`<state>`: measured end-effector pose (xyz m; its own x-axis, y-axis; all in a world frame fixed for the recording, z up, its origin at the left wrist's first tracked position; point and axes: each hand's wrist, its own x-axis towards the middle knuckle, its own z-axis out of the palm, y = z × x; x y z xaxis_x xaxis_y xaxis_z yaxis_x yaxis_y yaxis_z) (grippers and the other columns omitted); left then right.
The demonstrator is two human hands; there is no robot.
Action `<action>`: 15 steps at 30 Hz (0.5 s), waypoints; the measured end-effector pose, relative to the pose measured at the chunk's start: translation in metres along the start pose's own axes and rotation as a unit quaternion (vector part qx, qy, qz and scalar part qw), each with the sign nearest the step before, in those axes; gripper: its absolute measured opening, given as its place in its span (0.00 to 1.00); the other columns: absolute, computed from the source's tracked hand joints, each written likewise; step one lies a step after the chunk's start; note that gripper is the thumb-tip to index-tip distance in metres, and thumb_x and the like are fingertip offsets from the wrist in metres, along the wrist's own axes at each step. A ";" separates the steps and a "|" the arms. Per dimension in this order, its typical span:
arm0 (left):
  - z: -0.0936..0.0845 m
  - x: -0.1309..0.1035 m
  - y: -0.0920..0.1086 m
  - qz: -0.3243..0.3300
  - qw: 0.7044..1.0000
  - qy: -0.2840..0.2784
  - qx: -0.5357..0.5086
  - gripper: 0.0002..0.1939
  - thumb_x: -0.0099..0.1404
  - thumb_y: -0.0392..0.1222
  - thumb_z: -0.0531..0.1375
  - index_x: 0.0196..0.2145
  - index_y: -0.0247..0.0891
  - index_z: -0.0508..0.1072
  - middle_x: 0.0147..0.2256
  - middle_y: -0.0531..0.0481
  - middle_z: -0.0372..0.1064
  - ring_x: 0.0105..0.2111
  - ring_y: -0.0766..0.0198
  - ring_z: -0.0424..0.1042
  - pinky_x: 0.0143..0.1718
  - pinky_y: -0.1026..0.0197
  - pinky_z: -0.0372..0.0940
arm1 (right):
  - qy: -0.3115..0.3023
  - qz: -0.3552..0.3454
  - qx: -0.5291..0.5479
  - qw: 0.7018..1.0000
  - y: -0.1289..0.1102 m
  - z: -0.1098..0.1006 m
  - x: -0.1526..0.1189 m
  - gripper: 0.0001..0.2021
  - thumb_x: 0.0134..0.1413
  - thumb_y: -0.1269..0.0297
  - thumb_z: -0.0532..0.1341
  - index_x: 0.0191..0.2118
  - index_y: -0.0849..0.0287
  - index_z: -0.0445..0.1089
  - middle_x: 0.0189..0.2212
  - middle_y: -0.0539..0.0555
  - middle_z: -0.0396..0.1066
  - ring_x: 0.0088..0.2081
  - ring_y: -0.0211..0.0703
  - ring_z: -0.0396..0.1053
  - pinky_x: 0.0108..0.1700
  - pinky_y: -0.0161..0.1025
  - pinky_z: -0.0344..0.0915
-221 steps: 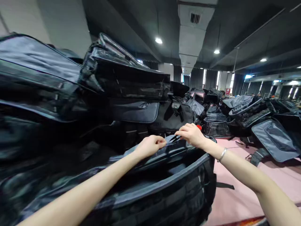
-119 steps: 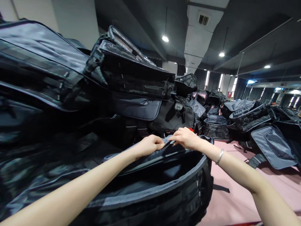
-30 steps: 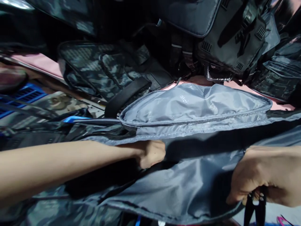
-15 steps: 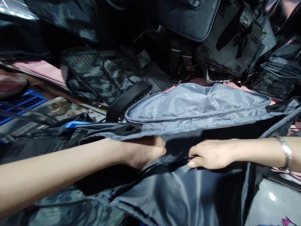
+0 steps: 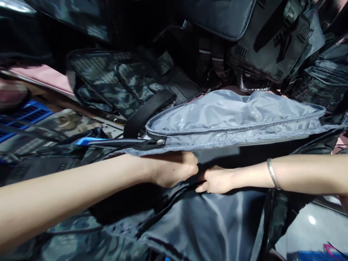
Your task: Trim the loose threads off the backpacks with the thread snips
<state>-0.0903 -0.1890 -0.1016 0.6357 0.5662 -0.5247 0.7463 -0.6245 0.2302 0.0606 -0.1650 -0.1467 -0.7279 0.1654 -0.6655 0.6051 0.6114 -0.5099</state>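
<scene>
A large backpack (image 5: 233, 112) lies opened out before me, its shiny grey lining facing up. Inside the dark opening, my left hand (image 5: 174, 168) is closed in a fist, back of the hand upward; what its fingers hold is hidden. Close to its right, my right hand (image 5: 216, 180) pinches the dark upper edge of a grey inner pocket panel (image 5: 217, 217). A silver bangle (image 5: 272, 174) circles the right wrist. The camouflage outer cloth (image 5: 95, 243) shows at the lower left.
Behind stand other bags: a camouflage backpack (image 5: 130, 79), a dark bag with a handle (image 5: 269, 47) and a grey-black one (image 5: 220, 18). A blue plastic crate (image 5: 29, 117) is at the left. Pale glossy floor (image 5: 315, 228) shows at lower right.
My right hand has slid left along the pocket edge, near the left fist. The left hand has shifted slightly right and up. The black piece at my right fingers no longer shows.
</scene>
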 end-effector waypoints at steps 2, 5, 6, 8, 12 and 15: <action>0.000 0.002 0.000 0.006 1.000 0.000 0.006 0.06 0.56 0.33 0.57 0.24 0.34 0.72 0.27 0.45 0.70 0.23 0.63 0.65 0.23 0.63 0.54 | -0.005 -0.012 -0.015 1.000 -0.004 0.000 0.001 0.14 0.62 0.60 0.53 0.40 0.67 0.70 0.35 0.59 0.72 0.35 0.43 0.70 0.29 0.31 0.59; 0.005 0.006 -0.005 0.027 1.000 -0.002 0.012 0.05 0.55 0.32 0.56 0.24 0.34 0.71 0.27 0.46 0.70 0.24 0.63 0.65 0.23 0.63 0.53 | -0.011 -0.040 -0.056 0.998 -0.011 -0.001 0.004 0.17 0.62 0.58 0.52 0.41 0.68 0.69 0.39 0.62 0.72 0.39 0.47 0.70 0.32 0.32 0.61; 0.007 0.007 -0.007 0.034 0.999 -0.001 0.013 0.05 0.53 0.31 0.56 0.24 0.35 0.71 0.26 0.47 0.69 0.24 0.63 0.64 0.22 0.63 0.53 | -0.010 -0.048 -0.065 0.997 -0.012 -0.001 0.004 0.18 0.62 0.57 0.52 0.41 0.69 0.69 0.39 0.63 0.72 0.40 0.49 0.70 0.32 0.32 0.62; 0.011 0.009 -0.011 0.046 0.999 0.006 0.010 0.05 0.51 0.30 0.56 0.22 0.35 0.70 0.25 0.48 0.68 0.23 0.63 0.63 0.22 0.63 0.51 | -0.008 -0.056 -0.069 0.996 -0.014 0.000 0.005 0.19 0.62 0.56 0.52 0.40 0.70 0.69 0.39 0.63 0.72 0.39 0.49 0.70 0.32 0.32 0.62; 0.012 0.009 -0.012 0.046 0.999 0.022 0.006 0.05 0.49 0.29 0.57 0.21 0.35 0.69 0.24 0.49 0.67 0.21 0.65 0.60 0.21 0.63 0.49 | -0.004 -0.055 -0.054 0.997 -0.010 0.003 0.005 0.18 0.62 0.58 0.51 0.39 0.70 0.69 0.38 0.62 0.72 0.37 0.47 0.70 0.30 0.31 0.60; 0.010 0.006 -0.009 0.042 0.998 0.038 0.007 0.06 0.49 0.27 0.56 0.21 0.35 0.69 0.24 0.48 0.67 0.22 0.64 0.61 0.22 0.63 0.50 | 0.011 -0.054 -0.028 0.998 -0.004 0.006 0.006 0.16 0.61 0.60 0.51 0.39 0.69 0.69 0.36 0.60 0.72 0.35 0.43 0.69 0.29 0.31 0.59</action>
<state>-0.0949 -0.1851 -0.1148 0.7092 0.5507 -0.4401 0.6875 -0.6784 0.2591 0.0561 -0.1709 -0.1521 -0.7953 0.1116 -0.5958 0.5035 0.6691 -0.5467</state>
